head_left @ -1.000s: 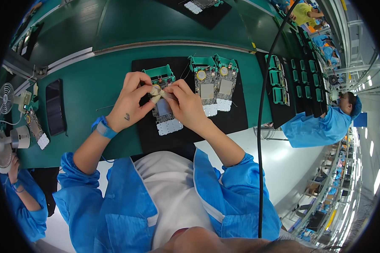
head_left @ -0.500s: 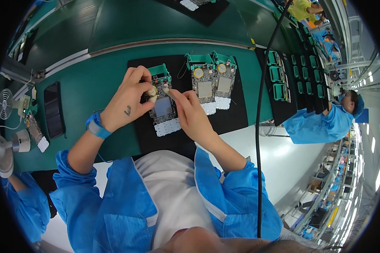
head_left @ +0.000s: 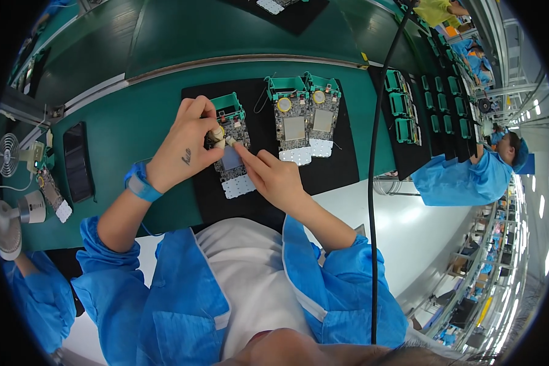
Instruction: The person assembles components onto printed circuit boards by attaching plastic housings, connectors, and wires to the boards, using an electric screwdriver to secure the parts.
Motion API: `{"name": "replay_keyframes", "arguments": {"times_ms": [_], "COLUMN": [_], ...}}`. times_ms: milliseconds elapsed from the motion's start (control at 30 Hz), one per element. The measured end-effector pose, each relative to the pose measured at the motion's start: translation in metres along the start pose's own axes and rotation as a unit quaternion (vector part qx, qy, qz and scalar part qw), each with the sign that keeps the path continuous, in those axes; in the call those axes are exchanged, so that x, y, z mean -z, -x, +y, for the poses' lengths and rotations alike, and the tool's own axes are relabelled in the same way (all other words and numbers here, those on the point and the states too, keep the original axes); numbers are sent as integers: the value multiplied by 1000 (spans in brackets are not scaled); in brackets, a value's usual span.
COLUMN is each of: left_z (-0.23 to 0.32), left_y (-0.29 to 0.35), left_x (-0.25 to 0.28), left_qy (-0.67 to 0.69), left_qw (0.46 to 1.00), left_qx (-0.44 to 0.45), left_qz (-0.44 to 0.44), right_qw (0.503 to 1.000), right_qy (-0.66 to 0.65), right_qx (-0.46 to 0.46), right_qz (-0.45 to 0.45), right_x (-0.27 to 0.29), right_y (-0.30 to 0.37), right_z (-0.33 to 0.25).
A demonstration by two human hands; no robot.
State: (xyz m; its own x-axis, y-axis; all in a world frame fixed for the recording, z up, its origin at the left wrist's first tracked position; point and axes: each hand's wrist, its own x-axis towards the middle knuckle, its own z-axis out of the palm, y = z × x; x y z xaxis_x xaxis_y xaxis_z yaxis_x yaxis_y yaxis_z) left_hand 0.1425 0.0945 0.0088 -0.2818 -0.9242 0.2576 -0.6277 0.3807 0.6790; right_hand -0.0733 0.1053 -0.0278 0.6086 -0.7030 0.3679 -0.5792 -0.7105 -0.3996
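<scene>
A circuit board (head_left: 238, 186) with a green plastic frame at its far end and a white dotted near end lies on a black mat. My left hand (head_left: 186, 146), wearing a blue wristband (head_left: 141, 182), pinches thumb and fingers together over the board's left edge, beside a round yellow-rimmed part. My right hand (head_left: 277, 183) comes from the right, its forefinger reaching over the board to the left fingertips and the other fingers curled. Pale covers sit on some fingertips. Whatever lies between the fingers is hidden. Two similar boards, a left one (head_left: 294, 125) and a right one (head_left: 323, 119), lie to the right.
The black mat (head_left: 341, 165) rests on a green table (head_left: 122, 116). A phone (head_left: 78, 161), small fans (head_left: 7, 152) and another board (head_left: 53, 192) stand at left. Right are trays (head_left: 402, 107) of green-framed boards and a co-worker in blue (head_left: 463, 180). A black cable (head_left: 374, 201) hangs across the view.
My right hand has shifted slightly left and down, its forefinger now lying lower over the board and closer to the left fingertips. My left hand stays pinched at nearly the same place.
</scene>
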Motion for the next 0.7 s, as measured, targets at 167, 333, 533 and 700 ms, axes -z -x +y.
{"name": "replay_keyframes", "arguments": {"times_ms": [167,333,533,700], "left_z": [0,-2,-1,14], "left_y": [3,3,4,0], "left_x": [-3,-6,-7,-36], "left_qy": [-13,-17,-30,-70], "left_qw": [1000,1000,998,979], "left_qx": [8,-4,-21,-186], "left_qz": [13,19,52,33], "right_qw": [998,989,993,976], "right_qy": [56,137,-17,20], "right_qx": [25,48,-105,-145], "right_qz": [-5,-23,58,163], "right_x": [-2,-8,3,24], "right_y": [0,3,8,2], "right_z": [0,-2,28,64]}}
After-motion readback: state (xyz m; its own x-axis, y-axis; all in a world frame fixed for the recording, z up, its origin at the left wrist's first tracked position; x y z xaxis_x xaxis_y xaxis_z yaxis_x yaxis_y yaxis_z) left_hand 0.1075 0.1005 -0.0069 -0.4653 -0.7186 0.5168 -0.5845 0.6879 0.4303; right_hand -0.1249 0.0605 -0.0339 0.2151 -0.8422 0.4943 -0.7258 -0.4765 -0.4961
